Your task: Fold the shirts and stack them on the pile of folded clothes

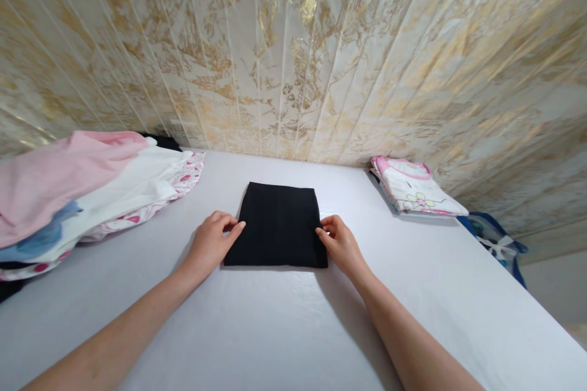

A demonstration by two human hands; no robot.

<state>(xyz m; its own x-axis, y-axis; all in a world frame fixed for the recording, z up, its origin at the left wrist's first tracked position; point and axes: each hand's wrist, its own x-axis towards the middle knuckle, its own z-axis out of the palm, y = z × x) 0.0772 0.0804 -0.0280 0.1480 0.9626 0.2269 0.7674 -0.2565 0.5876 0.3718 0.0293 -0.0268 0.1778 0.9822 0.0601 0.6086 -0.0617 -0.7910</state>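
Note:
A black garment (277, 226), folded into a flat, nearly square packet, lies in the middle of the white table (257, 330). Its exact kind cannot be made out from the folded shape. My left hand (215, 236) pinches its left edge, thumb on top and fingers bent at the side. On the opposite edge my right hand (338, 241) does the same, thumb and fingertips closed on the cloth. Both hands sit at about the same height along the packet, and the undersides of the fingertips are hidden.
On the left lies a loose heap of clothes (114, 180), pink, white and patterned. A stack of folded clothes (413, 186), a flower print on top, sits at the back right. Past the right edge is a blue-trimmed bag (499, 244). A gold-patterned curtain (284, 61) hangs behind.

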